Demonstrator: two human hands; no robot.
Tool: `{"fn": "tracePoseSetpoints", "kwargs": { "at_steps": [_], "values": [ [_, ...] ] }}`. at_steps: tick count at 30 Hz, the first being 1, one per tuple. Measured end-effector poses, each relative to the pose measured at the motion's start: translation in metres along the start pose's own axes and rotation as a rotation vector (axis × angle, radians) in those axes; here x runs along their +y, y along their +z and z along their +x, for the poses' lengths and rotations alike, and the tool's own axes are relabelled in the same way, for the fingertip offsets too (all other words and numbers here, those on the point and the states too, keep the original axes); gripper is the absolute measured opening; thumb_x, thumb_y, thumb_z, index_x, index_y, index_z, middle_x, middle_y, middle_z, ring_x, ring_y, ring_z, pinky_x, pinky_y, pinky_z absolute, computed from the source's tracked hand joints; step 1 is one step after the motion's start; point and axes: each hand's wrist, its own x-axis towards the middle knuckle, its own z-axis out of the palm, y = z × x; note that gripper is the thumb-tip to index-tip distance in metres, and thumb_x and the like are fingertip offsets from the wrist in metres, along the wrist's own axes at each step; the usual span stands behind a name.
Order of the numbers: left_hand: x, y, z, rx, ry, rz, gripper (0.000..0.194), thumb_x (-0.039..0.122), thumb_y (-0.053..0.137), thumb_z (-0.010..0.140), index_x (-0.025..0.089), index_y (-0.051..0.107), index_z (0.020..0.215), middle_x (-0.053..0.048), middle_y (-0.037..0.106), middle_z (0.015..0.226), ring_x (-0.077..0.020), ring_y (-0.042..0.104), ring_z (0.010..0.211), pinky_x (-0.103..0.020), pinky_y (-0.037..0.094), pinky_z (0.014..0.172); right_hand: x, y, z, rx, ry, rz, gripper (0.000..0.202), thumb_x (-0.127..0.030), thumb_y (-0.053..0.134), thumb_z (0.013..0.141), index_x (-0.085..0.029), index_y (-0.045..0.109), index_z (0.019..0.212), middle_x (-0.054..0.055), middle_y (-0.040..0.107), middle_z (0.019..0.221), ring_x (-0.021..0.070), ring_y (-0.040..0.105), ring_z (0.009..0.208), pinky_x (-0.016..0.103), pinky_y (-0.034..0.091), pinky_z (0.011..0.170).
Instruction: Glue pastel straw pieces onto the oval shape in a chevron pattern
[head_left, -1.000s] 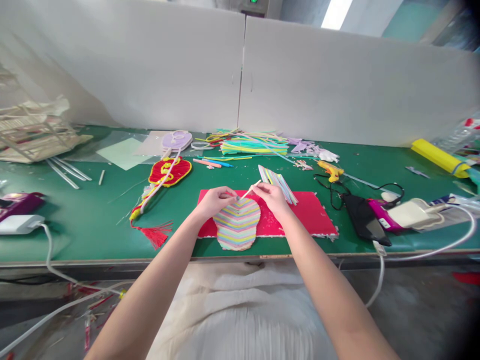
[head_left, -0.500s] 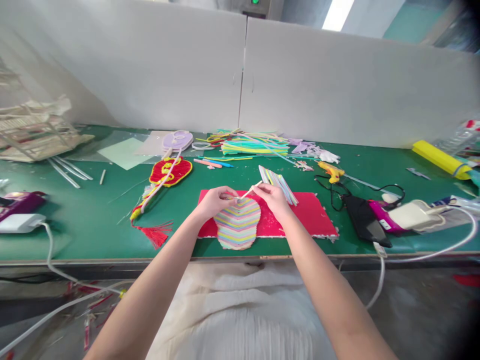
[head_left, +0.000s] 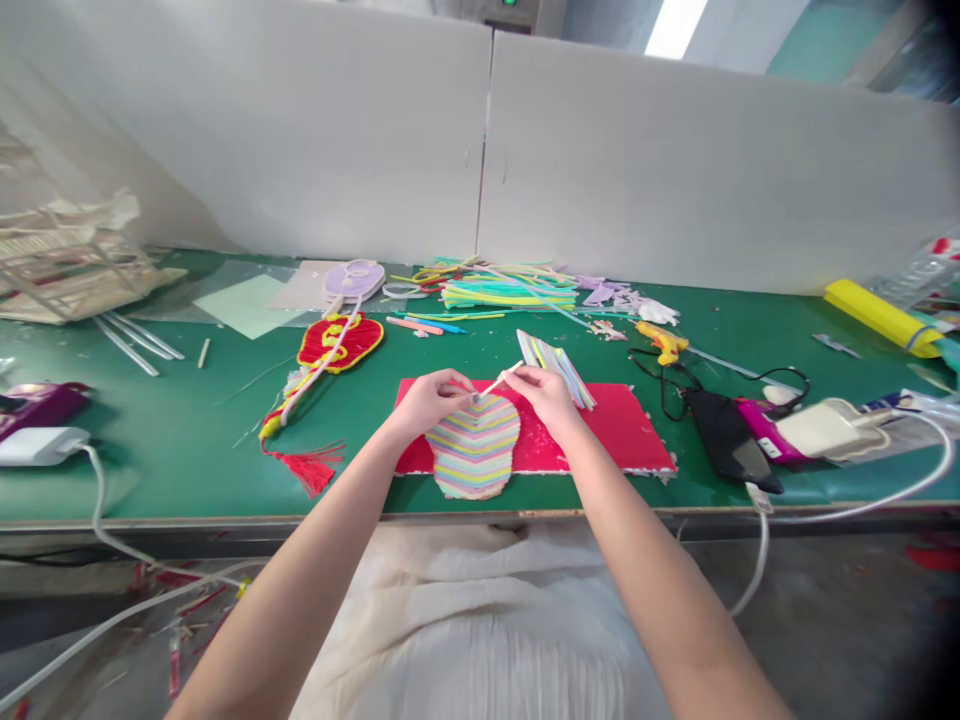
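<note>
Head view, one entry. Striped piece (head_left: 472, 455): rounded, chevron-banded, lying in front of me, mostly on the red board (head_left: 611, 430), its near end extending past the board's edge over the green tabletop (head_left: 187, 450); the board is probably serving as a flat working surface. Pale strip (head_left: 496, 383): thin, slanting up from the piece's top edge. Right hand (head_left: 549, 397): my grip is narrow, pinching the strip's upper end between thumb and fingers, presumably for guiding its angle. Left hand (head_left: 431, 405): my fingertips are drawing close together at the piece's top edge, where the strip's lower end is meeting them, seemingly for steadying that spot; whether they are pinching strip or piece, I cannot tell. Striped offcut (head_left: 559, 368): resting partly on the board's far edge, beside my right hand, likely within easy reach. Loose coloured strips (head_left: 510, 294): lying farther back, apparently out of my hands' way. Yellow glue gun (head_left: 664, 343): sitting beyond the board on the right. Red tasselled ornament (head_left: 360, 345): lying well apart, on the left.
</note>
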Motion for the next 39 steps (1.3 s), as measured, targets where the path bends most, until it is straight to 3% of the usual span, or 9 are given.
{"fn": "tracePoseSetpoints", "kwargs": {
  "at_steps": [10, 13, 16, 19, 23, 26, 33, 36, 39],
  "values": [
    [-0.001, 0.000, 0.001, 0.000, 0.011, -0.008, 0.035, 0.042, 0.073, 0.067, 0.017, 0.060, 0.086, -0.005, 0.074, 0.077, -0.0202, 0.071, 0.073, -0.027, 0.051, 0.064, 0.002, 0.002, 0.000, 0.006, 0.013, 0.002, 0.030, -0.048, 0.069, 0.070, -0.019, 0.071, 0.076, 0.003, 0.073, 0.082, 0.0194, 0.067, 0.084, 0.032, 0.048, 0.084],
    [-0.002, 0.000, 0.002, 0.010, 0.004, 0.003, 0.035, 0.042, 0.074, 0.066, 0.017, 0.060, 0.085, -0.004, 0.074, 0.077, -0.0209, 0.071, 0.074, -0.027, 0.051, 0.064, 0.002, 0.002, 0.001, 0.086, 0.038, -0.001, 0.037, -0.054, 0.065, 0.072, -0.018, 0.069, 0.078, 0.005, 0.072, 0.074, 0.0186, 0.067, 0.074, 0.029, 0.051, 0.068],
    [-0.003, -0.001, 0.002, 0.007, -0.011, 0.019, 0.035, 0.044, 0.073, 0.066, 0.018, 0.060, 0.085, -0.004, 0.075, 0.077, -0.0214, 0.071, 0.074, -0.028, 0.051, 0.064, -0.003, -0.009, 0.002, 0.208, 0.053, -0.005, 0.041, -0.058, 0.061, 0.073, -0.017, 0.066, 0.077, 0.005, 0.069, 0.066, 0.0159, 0.063, 0.058, 0.024, 0.044, 0.047],
    [-0.004, -0.001, 0.002, 0.007, -0.015, 0.038, 0.036, 0.044, 0.072, 0.066, 0.018, 0.059, 0.086, -0.005, 0.075, 0.078, -0.0219, 0.071, 0.075, -0.027, 0.051, 0.063, -0.014, -0.032, -0.004, 0.314, 0.056, -0.034, 0.039, -0.055, 0.064, 0.071, -0.017, 0.065, 0.074, 0.005, 0.068, 0.066, 0.0134, 0.059, 0.054, 0.022, 0.038, 0.041],
    [-0.003, -0.002, 0.003, 0.015, -0.025, 0.063, 0.036, 0.044, 0.073, 0.065, 0.018, 0.060, 0.086, -0.004, 0.075, 0.077, -0.0220, 0.071, 0.074, -0.027, 0.051, 0.061, -0.031, -0.078, -0.020, 0.398, -0.012, -0.269, 0.038, -0.055, 0.061, 0.074, -0.017, 0.066, 0.074, 0.005, 0.069, 0.066, 0.0146, 0.061, 0.057, 0.023, 0.043, 0.049],
    [-0.001, -0.002, 0.004, 0.018, -0.030, 0.062, 0.038, 0.045, 0.074, 0.062, 0.018, 0.061, 0.085, -0.004, 0.075, 0.076, -0.0220, 0.071, 0.073, -0.027, 0.051, 0.061, -0.034, -0.125, -0.033, 0.427, -0.031, -0.505, 0.039, -0.054, 0.058, 0.077, -0.017, 0.068, 0.076, 0.007, 0.071, 0.070, 0.0182, 0.065, 0.065, 0.028, 0.049, 0.062],
    [0.000, -0.003, 0.004, 0.030, -0.073, 0.084, 0.036, 0.045, 0.075, 0.060, 0.019, 0.068, 0.084, -0.004, 0.076, 0.077, -0.0222, 0.070, 0.076, -0.026, 0.051, 0.059, -0.021, -0.247, -0.059, 0.570, 0.161, -0.869, 0.022, -0.035, 0.057, 0.073, -0.019, 0.071, 0.077, 0.010, 0.074, 0.077, 0.0249, 0.069, 0.076, 0.037, 0.051, 0.076],
    [0.000, -0.003, 0.005, 0.037, -0.067, 0.080, 0.035, 0.045, 0.075, 0.058, 0.019, 0.068, 0.081, -0.004, 0.075, 0.076, -0.0227, 0.070, 0.077, -0.026, 0.052, 0.062, -0.019, -0.263, -0.065, 0.572, 0.189, -0.869, 0.018, -0.030, 0.058, 0.070, -0.017, 0.070, 0.072, 0.012, 0.073, 0.072, 0.0260, 0.069, 0.070, 0.039, 0.052, 0.071],
    [0.001, -0.003, 0.005, 0.039, -0.064, 0.076, 0.035, 0.045, 0.076, 0.058, 0.019, 0.068, 0.081, -0.004, 0.075, 0.076, -0.0230, 0.070, 0.078, -0.026, 0.052, 0.063, -0.016, -0.244, -0.062, 0.502, 0.166, -0.853, 0.015, -0.028, 0.060, 0.068, -0.018, 0.070, 0.071, 0.010, 0.073, 0.074, 0.0250, 0.069, 0.071, 0.037, 0.052, 0.072]
  ]
}}
